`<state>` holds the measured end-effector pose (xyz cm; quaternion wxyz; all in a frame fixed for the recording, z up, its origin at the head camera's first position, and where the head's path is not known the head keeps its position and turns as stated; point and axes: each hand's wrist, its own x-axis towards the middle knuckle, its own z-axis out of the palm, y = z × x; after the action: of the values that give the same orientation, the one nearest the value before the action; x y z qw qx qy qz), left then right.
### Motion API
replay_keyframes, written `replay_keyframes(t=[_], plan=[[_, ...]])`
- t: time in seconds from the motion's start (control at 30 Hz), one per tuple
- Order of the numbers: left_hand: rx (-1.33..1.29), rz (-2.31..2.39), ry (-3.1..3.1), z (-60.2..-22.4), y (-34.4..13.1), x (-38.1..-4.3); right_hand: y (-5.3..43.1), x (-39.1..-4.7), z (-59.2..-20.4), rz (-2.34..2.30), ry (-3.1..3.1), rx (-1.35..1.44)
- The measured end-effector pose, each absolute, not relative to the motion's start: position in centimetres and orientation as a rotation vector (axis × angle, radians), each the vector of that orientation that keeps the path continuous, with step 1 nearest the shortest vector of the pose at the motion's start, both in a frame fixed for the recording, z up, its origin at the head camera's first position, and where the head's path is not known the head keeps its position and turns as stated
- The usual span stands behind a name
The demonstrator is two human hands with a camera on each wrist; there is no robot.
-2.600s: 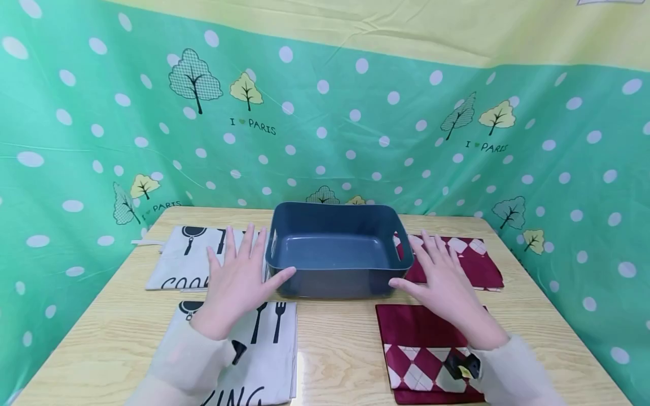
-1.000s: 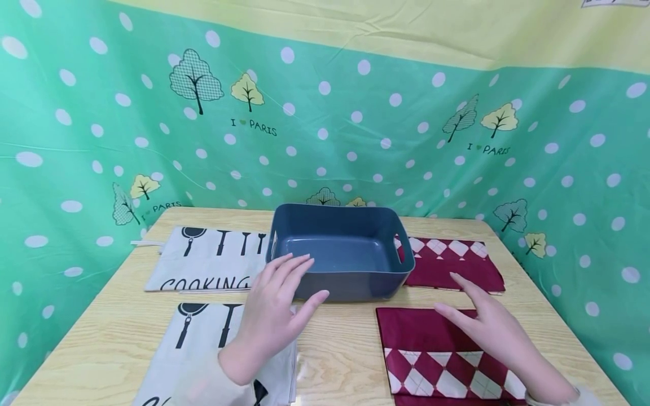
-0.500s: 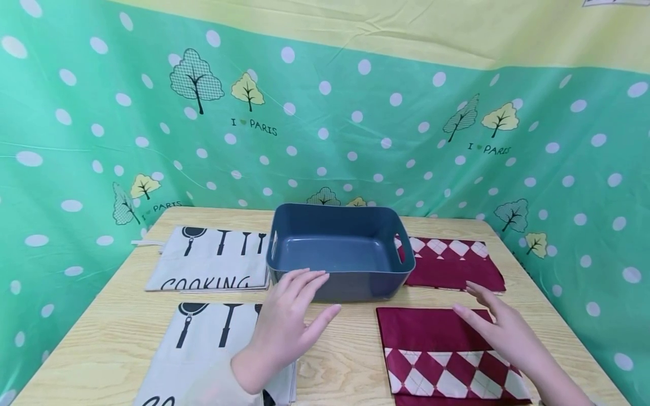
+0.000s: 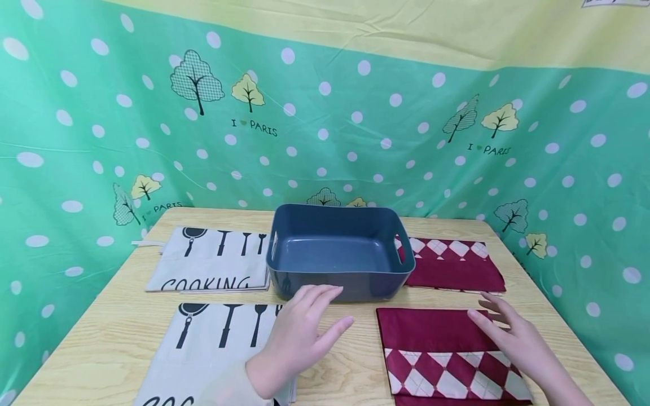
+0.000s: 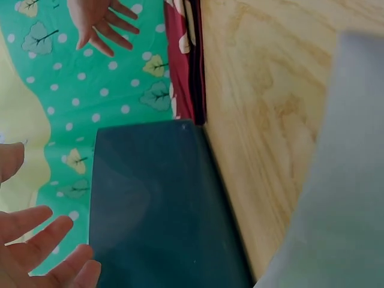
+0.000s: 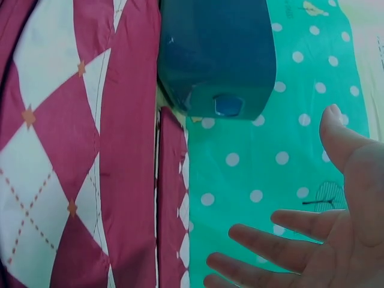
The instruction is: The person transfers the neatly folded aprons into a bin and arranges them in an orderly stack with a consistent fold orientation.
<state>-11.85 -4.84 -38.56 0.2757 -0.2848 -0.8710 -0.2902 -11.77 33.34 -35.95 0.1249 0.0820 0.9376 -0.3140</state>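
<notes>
My left hand hovers with relaxed, spread fingers between the near white cloth and the bin, holding nothing. My right hand hangs over the right edge of the near burgundy cloth, its fingers loosely bent and without anything in them. A dark blue plastic bin with handle holes stands at the table's middle back. The near white cloth, printed with black utensils, lies folded flat at the left, partly hidden by my left arm. In the right wrist view, the burgundy cloth shows its white diamond band beside my spread fingers.
Behind the near cloths lie a second folded white cloth, lettered COOKING, and a second folded burgundy cloth, flanking the bin. All rest on a wooden table. A green dotted curtain hangs around its back and sides.
Both hands have drawn back from beside the bin toward me; lately the left has drifted right and the right hand outward to the right. The cloths and bin have stayed in place.
</notes>
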Motion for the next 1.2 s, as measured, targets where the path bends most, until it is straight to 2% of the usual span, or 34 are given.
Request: replay_keyframes(t=[1.2], plan=[[-0.71, -1.075, -2.733, -39.2, -1.6, -10.6, 37.5, -12.2, -38.5, -0.952, 2.598, 0.478]])
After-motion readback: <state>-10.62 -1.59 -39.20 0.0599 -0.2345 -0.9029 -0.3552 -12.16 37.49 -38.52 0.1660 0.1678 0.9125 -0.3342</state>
